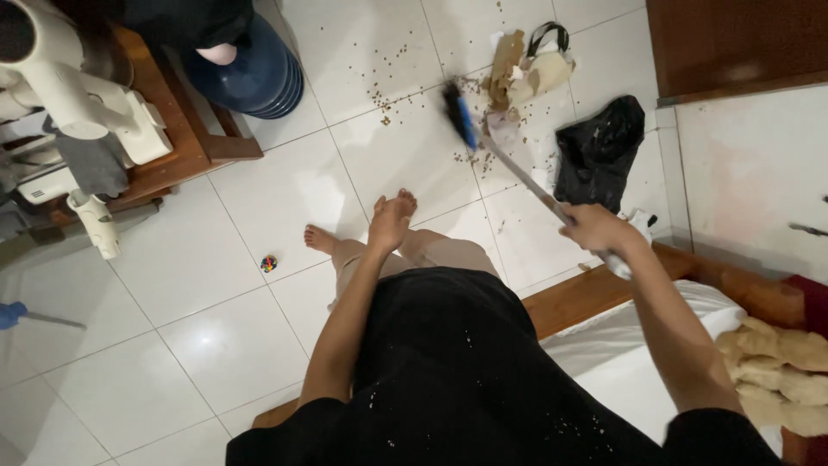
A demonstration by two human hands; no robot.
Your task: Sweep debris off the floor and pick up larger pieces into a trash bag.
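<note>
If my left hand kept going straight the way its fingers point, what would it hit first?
Probably bare white floor tile: the left hand rests on the knee, pointing up-frame. The scattered crumbs lie farther along, though depth is unclear.

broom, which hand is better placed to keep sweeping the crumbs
Right. The right hand already has a grip on the broom handle, its head by the scattered crumbs. The left hand rests empty on the knee.

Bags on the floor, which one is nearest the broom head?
The torn beige paper bag, right beside the broom head. The black plastic bag lies farther back, near the right hand gripping the handle.
</note>
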